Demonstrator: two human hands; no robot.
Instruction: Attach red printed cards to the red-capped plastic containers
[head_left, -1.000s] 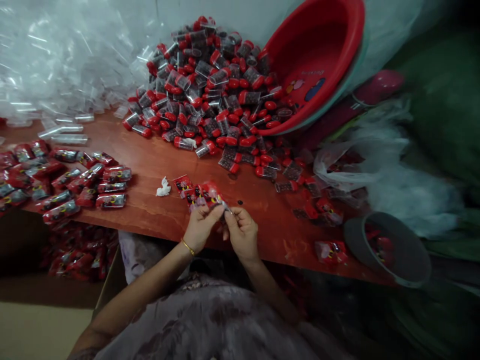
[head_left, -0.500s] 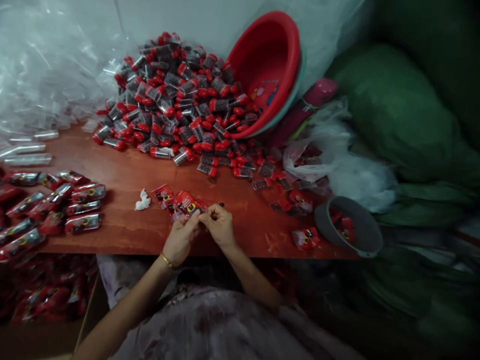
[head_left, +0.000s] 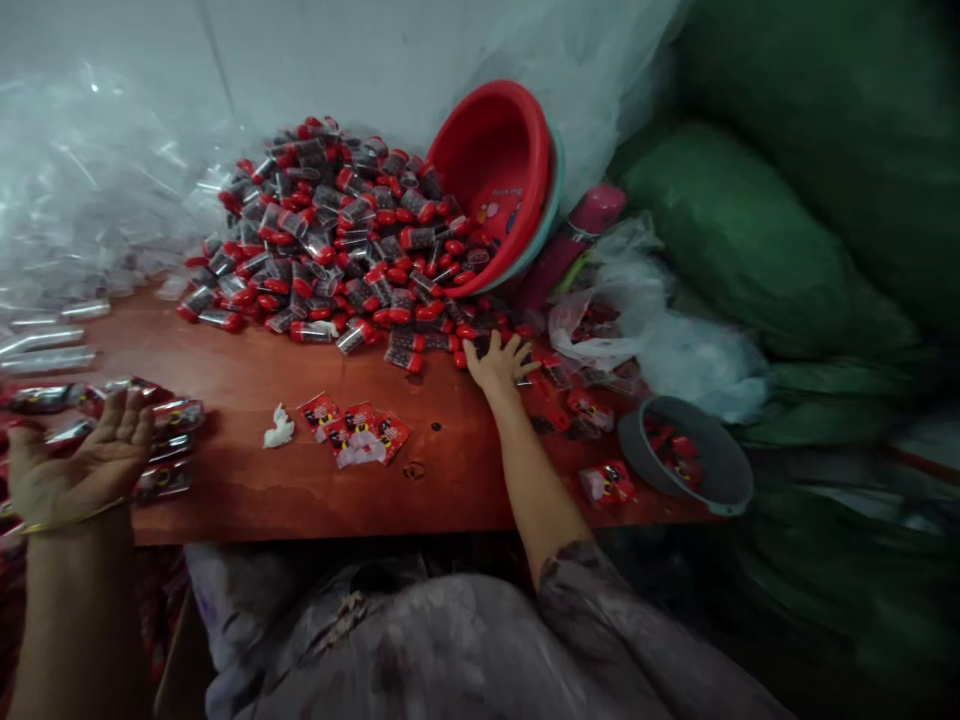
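My left hand (head_left: 79, 465) is at the far left, palm up with fingers loosely spread and nothing in it, beside the clear-and-red packages (head_left: 166, 478) at the table's left. My right hand (head_left: 501, 368) reaches forward with fingers spread, over the near right edge of a heap of small clear tubes (head_left: 345, 235) with red caps and dark contents. Whether its fingertips touch a tube I cannot tell. Between the hands lie several red printed packets (head_left: 367, 435) and a small crumpled white scrap (head_left: 280, 428).
A red basin (head_left: 536, 150) leans on its side against the heap, a teal one behind it. A magenta bottle (head_left: 596, 210), clear plastic bags (head_left: 660, 320) and a grey bowl (head_left: 686, 490) with red pieces stand right. Green sacks (head_left: 750, 230) rise beyond. Clear empty sleeves (head_left: 49, 358) lie left.
My hands have parted from over the red packets. The left has swung to the far left and opened; the right has moved forward to the heap and spread its fingers.
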